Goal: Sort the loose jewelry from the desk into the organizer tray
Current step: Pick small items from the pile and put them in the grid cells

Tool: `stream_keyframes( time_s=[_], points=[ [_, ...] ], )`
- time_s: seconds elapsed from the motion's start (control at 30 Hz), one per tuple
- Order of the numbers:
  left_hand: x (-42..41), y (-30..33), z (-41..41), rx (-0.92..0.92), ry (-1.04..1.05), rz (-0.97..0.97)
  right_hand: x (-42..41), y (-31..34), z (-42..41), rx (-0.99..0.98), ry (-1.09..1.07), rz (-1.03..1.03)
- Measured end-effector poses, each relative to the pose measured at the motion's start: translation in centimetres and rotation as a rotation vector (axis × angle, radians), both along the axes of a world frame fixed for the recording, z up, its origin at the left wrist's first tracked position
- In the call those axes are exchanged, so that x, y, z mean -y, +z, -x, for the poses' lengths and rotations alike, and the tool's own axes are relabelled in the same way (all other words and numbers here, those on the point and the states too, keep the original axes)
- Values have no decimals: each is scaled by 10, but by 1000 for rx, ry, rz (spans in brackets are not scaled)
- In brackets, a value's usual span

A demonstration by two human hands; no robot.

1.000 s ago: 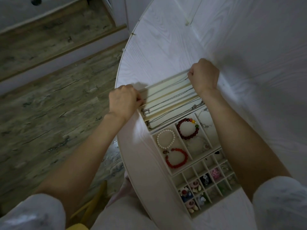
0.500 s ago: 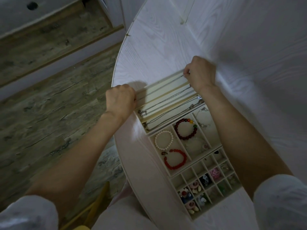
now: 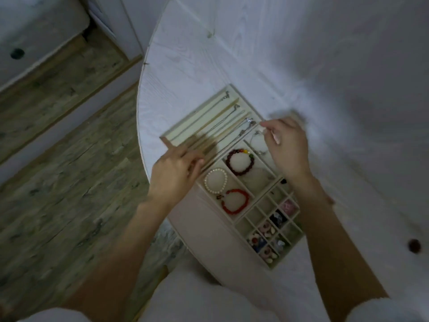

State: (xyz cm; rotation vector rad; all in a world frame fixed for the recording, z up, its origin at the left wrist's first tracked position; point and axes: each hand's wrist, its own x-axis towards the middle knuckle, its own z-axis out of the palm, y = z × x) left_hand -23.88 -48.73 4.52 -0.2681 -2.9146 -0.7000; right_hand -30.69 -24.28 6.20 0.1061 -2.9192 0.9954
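Observation:
The beige organizer tray (image 3: 228, 219) lies on the white round table (image 3: 232, 56) near its left edge. Thin silver necklaces (image 3: 222, 119) stretch along its long far slots. The middle compartments hold a dark red bead bracelet (image 3: 240, 162), a pearl bracelet (image 3: 216, 181), a bright red bracelet (image 3: 235, 201) and a silver chain (image 3: 257, 145). Small beads and earrings (image 3: 267, 231) fill the near grid. My left hand (image 3: 176, 168) hovers blurred over the near end of the long slots, fingers extended, holding nothing. My right hand (image 3: 287, 147) is over the far right compartment, fingers loosely stretched toward the necklace ends, apparently empty.
The table's curved left edge (image 3: 141, 126) drops to a wooden floor (image 3: 58, 170) right beside the tray. A small dark round object (image 3: 414, 245) sits on the table at the right. Bare white tabletop spreads beyond and to the right of the tray.
Both hands let go of the necklace they held stretched over the farthest slot and drew back toward me. The necklace now lies in that slot. The view has shifted.

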Motion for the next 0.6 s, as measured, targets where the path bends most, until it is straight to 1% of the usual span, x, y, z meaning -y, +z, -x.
stream_keyframes(
  time_s=[0.07,0.13,0.2,0.23,0.3,0.37,0.4,0.47,0.53,0.6],
  points=[
    [-33,-5,-23,-22,-134,-76,-30,4,-67,-38,-64,-86],
    [-66,-9,-47,-17,-286,-129,-61,-1,-135,-30,-155,-174],
    [-98,-12,-69,10,-430,-147,-90,-9,-200,45,-299,-279],
    [-114,-15,-81,37,-486,-120,-104,-14,-234,93,-387,-326],
    [-137,-19,-101,108,-541,-39,-126,-28,-289,204,-543,-376],
    [-156,-23,-116,154,-571,16,-141,-42,-330,299,-619,-416],
    [-159,-25,-117,150,-567,27,-144,-49,-337,343,-634,-429],
    [-172,-26,-128,132,-587,40,-152,-57,-358,435,-735,-385],
    [-184,-27,-138,100,-601,79,-160,-60,-375,472,-807,-318],
    [-186,-30,-143,89,-606,122,-162,-62,-381,452,-812,-311]
  ],
)
